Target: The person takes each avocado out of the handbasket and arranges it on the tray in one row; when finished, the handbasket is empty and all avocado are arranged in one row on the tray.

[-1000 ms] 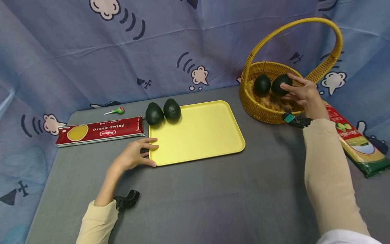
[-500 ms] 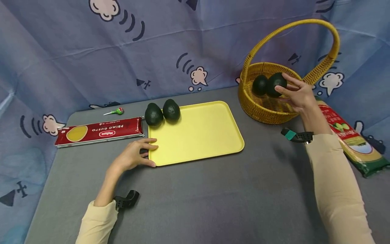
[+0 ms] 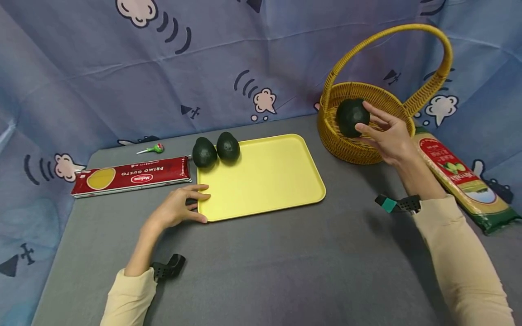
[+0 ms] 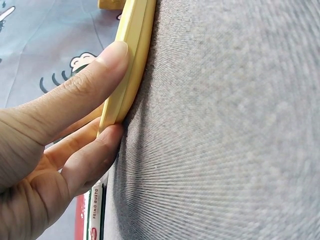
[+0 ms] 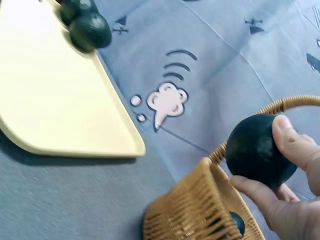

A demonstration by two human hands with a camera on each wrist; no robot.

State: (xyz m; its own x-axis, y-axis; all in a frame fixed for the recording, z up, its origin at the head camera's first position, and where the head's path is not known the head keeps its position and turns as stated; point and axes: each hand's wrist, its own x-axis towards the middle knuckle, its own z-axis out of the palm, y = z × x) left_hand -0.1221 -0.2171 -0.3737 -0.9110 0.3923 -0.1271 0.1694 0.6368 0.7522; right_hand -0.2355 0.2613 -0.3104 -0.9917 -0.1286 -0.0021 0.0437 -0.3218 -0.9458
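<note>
My right hand [image 3: 389, 138] pinches a dark green avocado [image 3: 352, 117] between thumb and fingers, lifted over the wicker basket [image 3: 346, 151]. Another avocado [image 5: 238, 223] lies inside the basket, partly visible through the weave in the right wrist view; the held one hides it in the head view. At the near left corner of the yellow tray [image 3: 269, 181], my left hand [image 3: 177, 208] grips the rim, with the thumb [image 4: 100, 72] on the edge. Two avocados, one left [image 3: 205, 153] and one right [image 3: 228, 148], sit side by side at the tray's far left corner.
A red spaghetti pack [image 3: 132, 176] and a lollipop [image 3: 152, 148] lie left of the tray. Right of the basket, a red and green bag [image 3: 465, 176] lies partly behind the right arm. The basket's tall handle [image 3: 395, 29] arches up. A patterned cloth [image 3: 204, 54] hangs behind the table.
My right hand has lifted the avocado from the basket floor and moved it left, now in front of the other avocado there. The left hand stays on the tray rim.
</note>
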